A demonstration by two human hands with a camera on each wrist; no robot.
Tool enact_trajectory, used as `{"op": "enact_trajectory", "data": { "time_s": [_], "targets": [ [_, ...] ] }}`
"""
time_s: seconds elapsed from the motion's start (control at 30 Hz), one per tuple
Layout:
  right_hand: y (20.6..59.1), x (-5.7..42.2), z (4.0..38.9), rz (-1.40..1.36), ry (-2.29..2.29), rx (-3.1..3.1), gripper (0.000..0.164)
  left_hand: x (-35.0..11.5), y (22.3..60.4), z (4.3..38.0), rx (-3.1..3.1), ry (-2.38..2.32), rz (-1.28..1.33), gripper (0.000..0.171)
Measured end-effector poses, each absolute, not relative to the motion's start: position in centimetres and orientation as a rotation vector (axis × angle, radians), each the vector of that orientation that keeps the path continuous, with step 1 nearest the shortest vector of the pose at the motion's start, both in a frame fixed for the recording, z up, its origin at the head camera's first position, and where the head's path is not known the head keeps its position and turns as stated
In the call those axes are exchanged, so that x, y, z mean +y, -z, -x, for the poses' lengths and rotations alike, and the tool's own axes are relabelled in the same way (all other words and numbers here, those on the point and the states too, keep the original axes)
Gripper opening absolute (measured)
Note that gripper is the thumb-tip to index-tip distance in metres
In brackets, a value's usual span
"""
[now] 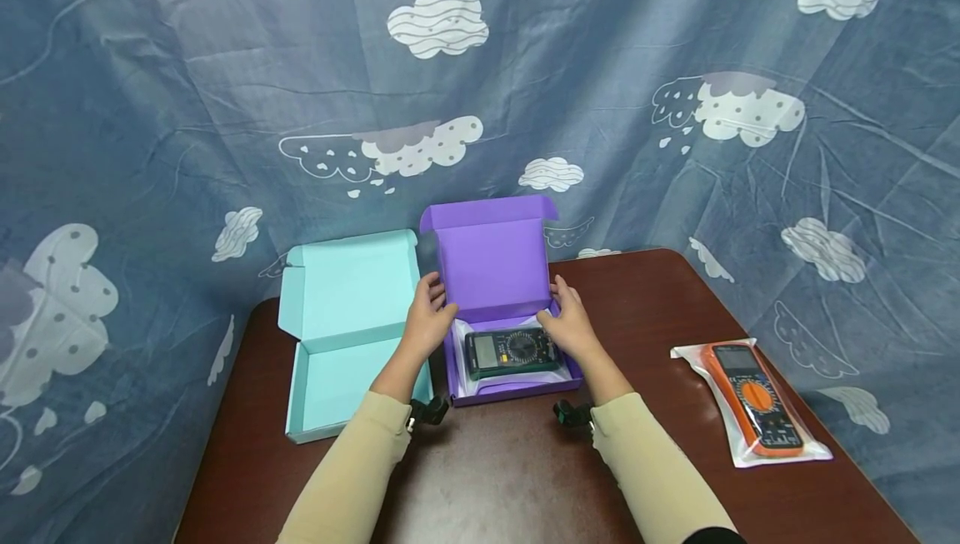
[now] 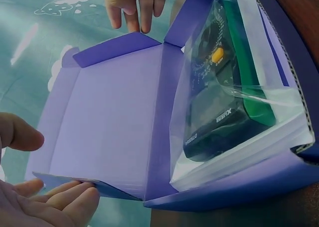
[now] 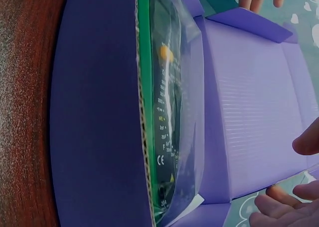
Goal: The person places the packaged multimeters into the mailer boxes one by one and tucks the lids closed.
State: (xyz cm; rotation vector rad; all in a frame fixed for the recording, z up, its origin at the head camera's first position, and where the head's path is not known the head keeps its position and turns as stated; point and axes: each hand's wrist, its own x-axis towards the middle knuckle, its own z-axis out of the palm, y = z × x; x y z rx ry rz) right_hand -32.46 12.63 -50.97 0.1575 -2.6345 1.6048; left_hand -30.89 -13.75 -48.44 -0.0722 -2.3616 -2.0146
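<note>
An open purple box stands with its lid raised at the back. Inside lies a dark green multimeter in a clear plastic bag, its dial and yellow button showing. My left hand is at the lid's left side; in the left wrist view its straight fingers touch the outside of the side flap, the thumb apart from it. On the opposite side is my right hand. In the right wrist view its thumb and fingers are spread about the lid's edge, with nothing pinched between them.
An open, light turquoise box stands left of the purple one. On the right of the brown table lies an orange multimeter in a plastic bag. A blue curtain with white clouds hangs behind the table.
</note>
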Motion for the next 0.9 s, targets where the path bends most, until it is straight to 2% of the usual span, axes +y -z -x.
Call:
{"op": "enact_trajectory", "data": {
  "time_s": [0.5,0.9],
  "targets": [
    [51.5,13.3,32.5,-0.119,-1.71,-2.568,0.076,-14.3,48.6,29.9,-2.375,1.954,-0.006,0.056],
    [52.2,13.9,32.2,-0.139,-1.762,-2.536,0.077,-14.6,49.0,29.3,-2.43,1.886,-0.066,0.056]
  ]
}}
